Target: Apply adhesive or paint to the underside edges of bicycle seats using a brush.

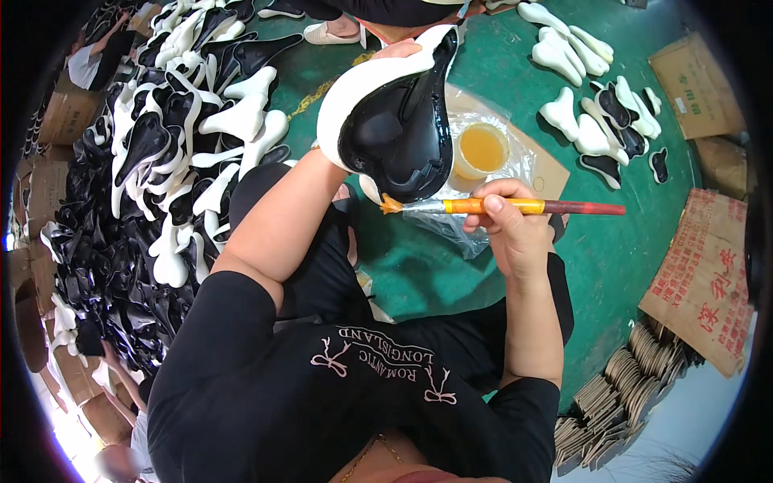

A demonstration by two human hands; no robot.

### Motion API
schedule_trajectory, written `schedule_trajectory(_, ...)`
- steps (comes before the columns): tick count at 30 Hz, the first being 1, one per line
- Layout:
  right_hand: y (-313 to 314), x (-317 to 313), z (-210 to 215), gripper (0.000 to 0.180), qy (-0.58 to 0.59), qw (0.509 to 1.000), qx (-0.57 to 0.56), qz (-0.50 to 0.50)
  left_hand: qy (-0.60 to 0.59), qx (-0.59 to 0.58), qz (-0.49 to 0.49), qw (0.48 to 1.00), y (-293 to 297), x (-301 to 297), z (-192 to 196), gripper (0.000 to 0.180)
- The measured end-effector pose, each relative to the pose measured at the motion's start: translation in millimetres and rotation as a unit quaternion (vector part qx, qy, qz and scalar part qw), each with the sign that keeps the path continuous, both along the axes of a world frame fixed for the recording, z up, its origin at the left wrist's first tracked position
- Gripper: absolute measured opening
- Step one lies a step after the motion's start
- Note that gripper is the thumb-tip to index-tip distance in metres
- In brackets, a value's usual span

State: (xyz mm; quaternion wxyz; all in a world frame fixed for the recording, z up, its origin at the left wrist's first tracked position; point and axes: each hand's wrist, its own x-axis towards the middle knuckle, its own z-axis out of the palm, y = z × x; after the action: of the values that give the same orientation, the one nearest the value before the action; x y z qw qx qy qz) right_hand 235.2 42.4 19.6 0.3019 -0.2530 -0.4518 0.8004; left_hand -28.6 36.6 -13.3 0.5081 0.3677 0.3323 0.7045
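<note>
My left hand (398,49) is closed around a bicycle saddle piece (400,129), a white foam pad with a glossy black shell in it, tilted so its hollow underside shows. Most of that hand is hidden behind the pad. In my right hand (515,224) is a paintbrush (576,208) with a yellow and red handle, pinched between thumb and fingers. Its amber-wet bristles (391,204) meet the saddle's near lower edge; whether they press on foam or shell I cannot tell. Just right of the saddle stands a tub of amber liquid (483,150).
Under the tub lie clear plastic sheeting and cardboard (550,172). White and black saddle parts (153,153) form a big heap at left; several more (596,121) lie far right. Cartons (699,87) and stacked boards (620,394) line the right side. Another person's foot (332,32) is ahead.
</note>
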Motion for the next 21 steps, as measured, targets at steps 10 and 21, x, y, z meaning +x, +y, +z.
schedule_trajectory(10, 34.7, 25.6, 7.0, 0.011, -0.122, 0.885, 0.423, -0.155, 0.338, -0.035, 0.107, 0.934, -6.7, -22.2, -17.1, 0.045)
schedule_trajectory(21, 66.4, 25.8, -49.0, 0.013, -0.331, 0.865, 0.342, -0.158, 0.521, -0.063, 0.229, 0.820, -30.3, -62.0, 4.9, 0.061)
